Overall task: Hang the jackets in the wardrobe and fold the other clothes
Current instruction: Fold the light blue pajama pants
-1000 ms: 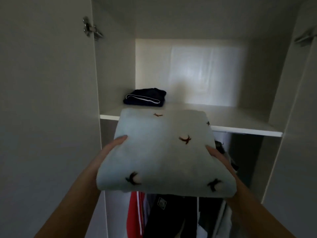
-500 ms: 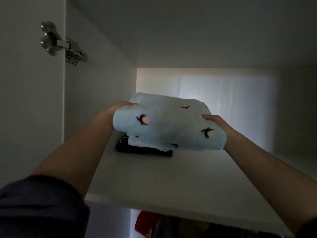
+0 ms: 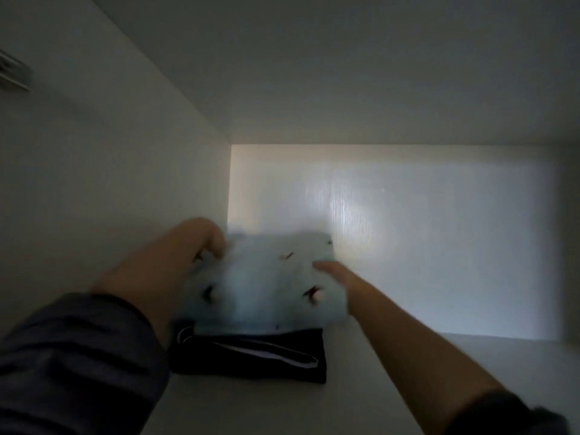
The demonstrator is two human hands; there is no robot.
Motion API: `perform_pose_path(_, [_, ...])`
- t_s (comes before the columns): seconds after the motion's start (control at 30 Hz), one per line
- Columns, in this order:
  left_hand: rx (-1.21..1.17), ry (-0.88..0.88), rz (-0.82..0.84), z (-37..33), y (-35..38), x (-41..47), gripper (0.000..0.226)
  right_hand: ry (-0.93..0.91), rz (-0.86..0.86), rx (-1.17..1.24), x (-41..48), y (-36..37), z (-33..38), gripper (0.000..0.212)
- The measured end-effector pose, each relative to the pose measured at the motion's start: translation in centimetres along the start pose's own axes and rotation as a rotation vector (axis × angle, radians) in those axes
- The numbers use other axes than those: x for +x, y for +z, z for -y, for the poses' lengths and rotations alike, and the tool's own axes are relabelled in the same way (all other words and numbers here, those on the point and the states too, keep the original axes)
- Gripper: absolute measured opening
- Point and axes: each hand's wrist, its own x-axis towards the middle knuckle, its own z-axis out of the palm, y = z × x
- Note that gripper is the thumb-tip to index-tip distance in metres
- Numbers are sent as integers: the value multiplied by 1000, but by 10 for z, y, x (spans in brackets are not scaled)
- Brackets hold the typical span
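Fingers [image 3: 216, 241] of the left hand [image 3: 188, 249] curl down over the back left corner of the blue garment [image 3: 266, 287] and grip it there. On the right hand [image 3: 335, 273], what looks like one straight finger lies flat on the cloth near its right edge. The rest is lost in blur, so I cannot tell whether that hand grips or only rests.

The blue garment is a soft, thick, pale rectangle, folded flat and dotted with small dark red marks. It lies on top of the black garment [image 3: 251, 356], a neat folded slab with a thin white stripe along its front fold. The black one sticks out from under the blue one towards the front edge of the shelf [image 3: 282, 409]. Both sit in the back left corner of the shelf, close to the side wall [image 3: 125, 183] and near the back panel [image 3: 423, 246], which is smooth, white and faintly glossy.

Both forearms reach up and inward from the lower corners, bare below the sleeves. A dark grey sleeve [image 3: 78, 356] covers the left upper arm and hides the shelf's front left corner. A dark cuff [image 3: 508, 412] shows on the right. A blurred metal hinge [image 3: 12, 73] sits at the far left.
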Motion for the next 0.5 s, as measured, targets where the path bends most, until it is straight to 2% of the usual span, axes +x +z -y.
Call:
perform_pose_path(0.03, [-69,6,-1,-5,6,9,38,45,-5,-66,5,2,-9,25])
perform_pose_path(0.1, [-56,144,-51,-24,18,24,43,82,-26,-126,21,3,-24,34])
perform_pose_path(0.2, [-164,315,-30,-47,34,42,56,26,-61,-167,31,2,-19,38])
perform_pose_path(0.3, [-176,345,-16,-52,60,59,74,-17,-102,-324,38,7,-23,37])
perform_pose_path(0.4, [-95,362,-100,-55,102,66,61,20,-106,-395,43,6,-35,42])
perform_pose_path(0.5, [-224,345,-99,-52,109,64,57,51,-73,-276,30,4,-32,44])
